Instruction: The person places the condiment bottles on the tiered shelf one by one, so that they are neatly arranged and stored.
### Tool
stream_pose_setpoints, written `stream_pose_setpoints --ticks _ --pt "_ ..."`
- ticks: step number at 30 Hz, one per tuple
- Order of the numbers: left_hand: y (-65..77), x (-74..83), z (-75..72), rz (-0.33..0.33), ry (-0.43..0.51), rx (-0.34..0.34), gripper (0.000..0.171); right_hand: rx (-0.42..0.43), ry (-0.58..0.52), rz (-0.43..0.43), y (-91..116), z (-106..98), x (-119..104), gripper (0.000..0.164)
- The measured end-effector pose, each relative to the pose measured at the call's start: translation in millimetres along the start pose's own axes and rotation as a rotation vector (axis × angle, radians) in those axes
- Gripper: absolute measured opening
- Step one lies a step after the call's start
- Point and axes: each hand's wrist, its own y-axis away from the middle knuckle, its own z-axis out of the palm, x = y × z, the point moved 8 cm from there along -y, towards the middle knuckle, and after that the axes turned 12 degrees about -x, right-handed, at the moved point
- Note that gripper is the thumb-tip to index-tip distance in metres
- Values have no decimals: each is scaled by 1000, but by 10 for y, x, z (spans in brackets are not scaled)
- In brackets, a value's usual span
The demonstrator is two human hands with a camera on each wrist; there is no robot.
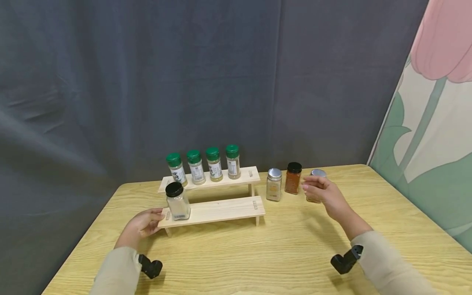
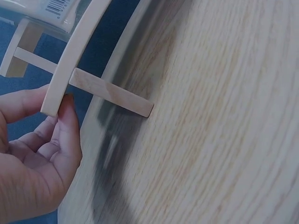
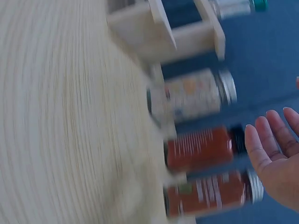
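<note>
A two-tier wooden spice rack point(image 1: 221, 209) stands on the table, and my left hand point(image 1: 141, 223) pinches the left end of its lower shelf between thumb and fingers. In the left wrist view the left hand point(image 2: 37, 154) grips the shelf's edge beside a rack leg point(image 2: 112, 93). On that shelf's left end stands a black-lidded glass jar point(image 1: 178, 203) of pale powder. My right hand point(image 1: 326, 196) hovers in front of a silver-lidded jar point(image 1: 318, 173), partly covering it in the head view. Nothing is between its fingers; the right wrist view shows the right hand point(image 3: 280, 158) with fingers extended.
Several green-capped spice bottles point(image 1: 215, 166) line the upper shelf. Right of the rack stand a silver-lidded jar point(image 1: 274, 186) with pale contents and a black-lidded jar point(image 1: 293, 180) of red spice. A dark curtain point(image 1: 206, 82) hangs behind the wooden table point(image 1: 228, 262).
</note>
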Motion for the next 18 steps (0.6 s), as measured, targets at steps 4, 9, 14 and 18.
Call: stream_pose_setpoints --ticks 4,9,14,18 --pt "7 24 3 5 -5 -6 59 39 -70 -52 61 -259 19 15" --pt "-4 42 -3 11 -3 1 59 126 -98 -53 99 -517 92 18" --pt "6 15 4 -6 -2 3 58 235 -133 -23 126 -712 187 20" --pt "5 14 4 -1 14 5 56 288 -86 26 114 -814 266 22"
